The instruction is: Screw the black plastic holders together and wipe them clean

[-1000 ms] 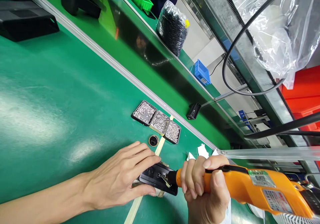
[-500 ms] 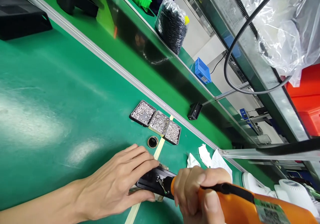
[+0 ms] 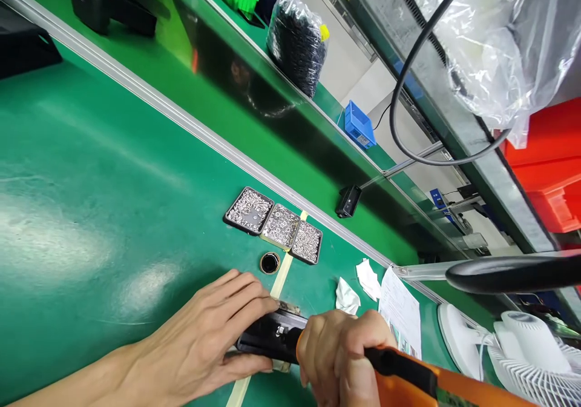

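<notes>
My left hand (image 3: 213, 331) grips a long black part (image 3: 261, 334) between thumb and fingers, low in the middle of the view. A worn block (image 3: 288, 307) shows at the part's edges, mostly hidden. My right hand (image 3: 342, 346) is wrapped around an orange electric screwdriver (image 3: 408, 386) with a black lever. Its front end meets the black part, near a small shiny metal piece (image 3: 280, 330); the tip itself cannot be made out. Beyond my hands lie three small square trays of tiny metal parts (image 3: 280, 226) and a round pot of dark stuff (image 3: 269, 263).
Yellow tape (image 3: 282, 274) runs across the green table. Crumpled white tissues (image 3: 348, 297), a printed sheet (image 3: 399, 310) and a white fan (image 3: 526, 346) are to the right. A metal rail (image 3: 200, 134) borders the far side. A grey cable (image 3: 399, 104) loops above, by plastic bags (image 3: 490, 49).
The view has shifted slightly. The screwdriver's front end has moved closer in over the black part, and the angled metal bit seen before is hidden now. My left hand keeps its grip.
</notes>
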The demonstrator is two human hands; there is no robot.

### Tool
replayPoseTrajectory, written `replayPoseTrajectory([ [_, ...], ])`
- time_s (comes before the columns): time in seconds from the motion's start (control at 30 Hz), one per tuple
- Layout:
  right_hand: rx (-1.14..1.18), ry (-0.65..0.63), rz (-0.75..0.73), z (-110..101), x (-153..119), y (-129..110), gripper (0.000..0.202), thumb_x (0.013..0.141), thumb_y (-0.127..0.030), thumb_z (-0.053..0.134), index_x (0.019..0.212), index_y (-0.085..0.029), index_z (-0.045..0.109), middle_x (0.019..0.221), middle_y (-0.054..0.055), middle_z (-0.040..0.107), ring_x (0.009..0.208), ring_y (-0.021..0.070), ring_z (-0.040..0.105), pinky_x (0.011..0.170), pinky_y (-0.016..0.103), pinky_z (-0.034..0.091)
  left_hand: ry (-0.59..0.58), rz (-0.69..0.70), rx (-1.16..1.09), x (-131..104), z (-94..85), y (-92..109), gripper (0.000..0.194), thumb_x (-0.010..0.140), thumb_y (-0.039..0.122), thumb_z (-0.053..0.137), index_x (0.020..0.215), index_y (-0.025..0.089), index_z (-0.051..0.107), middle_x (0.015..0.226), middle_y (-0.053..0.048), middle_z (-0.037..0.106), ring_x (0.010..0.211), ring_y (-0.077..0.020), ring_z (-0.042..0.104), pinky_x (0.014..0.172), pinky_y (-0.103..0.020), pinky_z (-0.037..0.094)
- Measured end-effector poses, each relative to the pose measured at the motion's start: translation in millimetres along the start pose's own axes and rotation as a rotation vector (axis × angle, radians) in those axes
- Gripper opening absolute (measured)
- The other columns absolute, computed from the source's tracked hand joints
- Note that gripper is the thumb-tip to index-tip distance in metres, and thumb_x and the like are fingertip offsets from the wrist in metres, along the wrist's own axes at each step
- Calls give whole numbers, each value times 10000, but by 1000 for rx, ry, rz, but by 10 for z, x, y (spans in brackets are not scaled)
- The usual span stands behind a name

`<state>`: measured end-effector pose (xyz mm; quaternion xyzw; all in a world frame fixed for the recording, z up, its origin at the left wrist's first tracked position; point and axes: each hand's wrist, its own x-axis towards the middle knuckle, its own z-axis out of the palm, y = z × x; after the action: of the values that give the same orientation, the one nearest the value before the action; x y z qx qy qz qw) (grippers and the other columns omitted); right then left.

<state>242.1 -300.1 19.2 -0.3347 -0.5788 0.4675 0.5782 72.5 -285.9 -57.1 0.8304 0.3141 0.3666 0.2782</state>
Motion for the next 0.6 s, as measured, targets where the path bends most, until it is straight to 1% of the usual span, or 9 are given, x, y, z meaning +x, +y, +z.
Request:
replayPoseTrajectory([
  [0.1, 9, -27, -40, 12, 20, -21, 158, 1018, -327, 507, 877, -265, 473, 524, -98, 345, 357, 78, 259, 385, 218, 295, 11, 11, 26, 4, 8, -5, 403, 931, 336, 725, 1255, 223, 513, 1061, -36, 647, 983, -248, 593, 922, -440, 438],
  [0.17, 22, -23, -22, 19, 74, -164, 157, 1019, -392, 522, 922, -270, 500, 537, -101, 335, 355, 73, 262, 373, 210, 298, 11, 11, 40, 1, 20, -23, 418, 917, 352, 742, 1252, 226, 525, 1042, -32, 648, 977, -244, 601, 916, -426, 450],
  [0.23, 51, -9, -77, -5, 178, -347, 178, 1040, -432, 502, 973, -269, 528, 519, -113, 314, 335, 66, 255, 355, 194, 319, 12, 18, 51, -7, 32, -49, 420, 921, 381, 735, 1257, 228, 534, 1030, -34, 651, 965, -240, 610, 897, -408, 464],
  [0.27, 57, 15, -145, -36, 250, -416, 184, 1051, -419, 486, 969, -261, 533, 504, -118, 301, 328, 64, 252, 354, 185, 339, 12, 22, 59, -13, 34, -61, 413, 927, 399, 724, 1256, 229, 541, 1030, -37, 654, 957, -237, 615, 887, -399, 470],
  [0.33, -10, 192, -272, -141, 426, -447, 167, 1041, -309, 507, 888, -243, 507, 502, -116, 300, 358, 69, 273, 389, 182, 383, 13, 29, 92, -23, 29, -77, 403, 934, 433, 705, 1248, 229, 557, 1041, -45, 665, 952, -234, 628, 887, -387, 479],
  [0.4, -119, 346, -300, -298, 620, -314, 155, 1003, -232, 559, 894, -250, 451, 538, -117, 353, 398, 86, 354, 422, 192, 417, 18, 28, 154, -23, 17, -72, 406, 917, 440, 721, 1234, 233, 576, 1069, -50, 680, 972, -237, 645, 920, -380, 485],
  [0.43, -242, 316, -238, -390, 713, -204, 90, 1017, -268, 548, 991, -259, 462, 583, -105, 419, 461, 100, 459, 477, 207, 466, 20, 33, 198, -15, 13, -61, 420, 901, 440, 737, 1236, 239, 585, 1089, -49, 690, 989, -242, 656, 944, -378, 485],
  [0.5, -469, 198, -127, -588, 866, 27, 183, 1035, -339, 508, 1189, -249, 467, 757, -45, 585, 650, 124, 617, 636, 251, 556, 33, 80, 298, 17, 27, -32, 475, 861, 462, 770, 1250, 245, 604, 1132, -54, 712, 1019, -265, 679, 958, -373, 498],
  [0.6, -642, 91, -76, -882, 943, 220, 321, 1024, -394, 502, 1296, -225, 517, 1093, 61, 687, 964, 178, 694, 862, 323, 584, 39, 198, 403, 89, 121, -3, 553, 825, 488, 788, 1297, 246, 632, 1137, -69, 744, 981, -302, 714, 889, -369, 542],
])
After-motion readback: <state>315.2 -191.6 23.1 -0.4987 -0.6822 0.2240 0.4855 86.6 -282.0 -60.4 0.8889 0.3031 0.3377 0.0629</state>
